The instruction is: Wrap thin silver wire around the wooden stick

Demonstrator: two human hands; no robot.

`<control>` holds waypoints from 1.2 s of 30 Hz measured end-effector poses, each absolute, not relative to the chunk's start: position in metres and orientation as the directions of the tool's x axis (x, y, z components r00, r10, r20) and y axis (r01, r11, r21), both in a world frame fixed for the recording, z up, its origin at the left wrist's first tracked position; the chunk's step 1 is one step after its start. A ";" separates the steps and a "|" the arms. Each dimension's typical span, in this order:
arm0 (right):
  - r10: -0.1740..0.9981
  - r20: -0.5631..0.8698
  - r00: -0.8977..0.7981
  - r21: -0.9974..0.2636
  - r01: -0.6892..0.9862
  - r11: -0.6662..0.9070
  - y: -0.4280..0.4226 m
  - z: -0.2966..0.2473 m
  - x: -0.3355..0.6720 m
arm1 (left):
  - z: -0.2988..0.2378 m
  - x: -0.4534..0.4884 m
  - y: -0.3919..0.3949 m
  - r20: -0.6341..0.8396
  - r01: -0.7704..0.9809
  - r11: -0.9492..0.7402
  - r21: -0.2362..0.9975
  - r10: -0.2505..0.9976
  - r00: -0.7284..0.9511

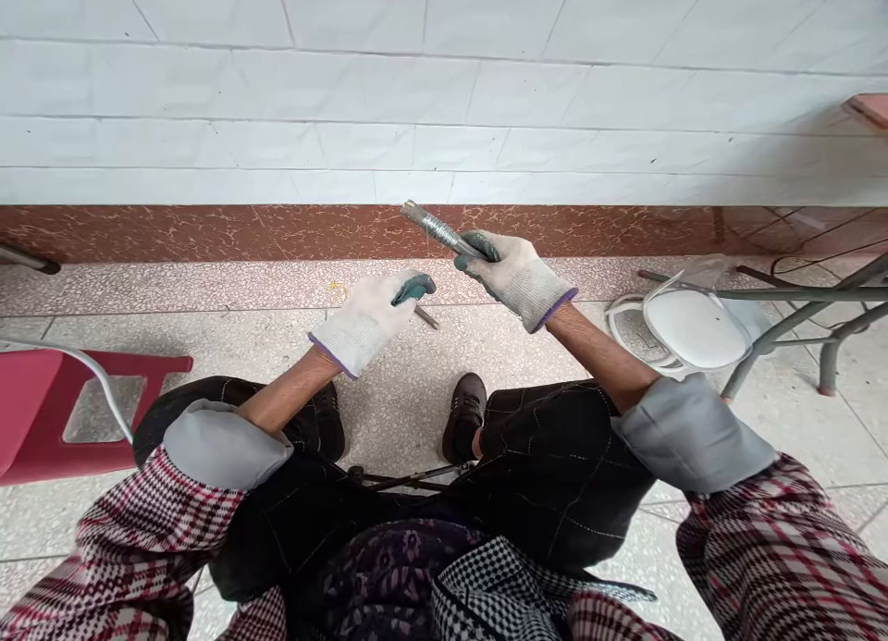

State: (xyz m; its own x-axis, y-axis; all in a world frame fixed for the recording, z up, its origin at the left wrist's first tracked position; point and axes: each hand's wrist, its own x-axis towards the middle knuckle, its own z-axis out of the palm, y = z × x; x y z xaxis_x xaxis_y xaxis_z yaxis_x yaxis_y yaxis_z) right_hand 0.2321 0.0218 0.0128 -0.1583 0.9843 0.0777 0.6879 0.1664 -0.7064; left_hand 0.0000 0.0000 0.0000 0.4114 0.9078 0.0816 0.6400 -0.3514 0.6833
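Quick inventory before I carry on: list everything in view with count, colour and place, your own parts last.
metal rod: one, grey, gripped in the right hand, pointing up-left
small metal piece: one, dark grey, pinched in the left hand
red stool: one, red, far left on the floor
white seat: one, white, right side by grey metal legs
long-handled tool: one, dark, on the floor between the feet
shoe: one plainly seen, dark brown, centre
left hand: one, white and teal glove
right hand: one, white and teal glove

A red plastic stool [42, 410] stands on the speckled terrazzo floor [228, 331] at the left; a white round plastic seat [694, 328] lies right, before the white tiled wall [416, 95].
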 end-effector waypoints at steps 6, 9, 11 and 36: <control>0.960 0.242 -0.138 -0.563 0.786 0.255 0.017 0.015 0.235 | 0.013 -0.005 -0.020 0.000 0.463 -0.201 0.863 0.917 0.398; 0.963 0.220 -0.154 -0.571 0.781 0.255 0.014 0.019 0.231 | 0.015 -0.010 -0.026 -0.045 0.459 -0.153 0.875 0.919 0.391; 0.961 0.226 -0.159 -0.560 0.786 0.262 0.012 0.021 0.229 | 0.010 -0.014 -0.026 -0.074 0.482 -0.138 0.865 0.916 0.394; 0.994 0.023 -0.111 -0.809 0.582 0.084 0.015 0.008 0.226 | -0.004 -0.009 -0.029 -0.281 0.473 0.111 0.874 0.910 0.305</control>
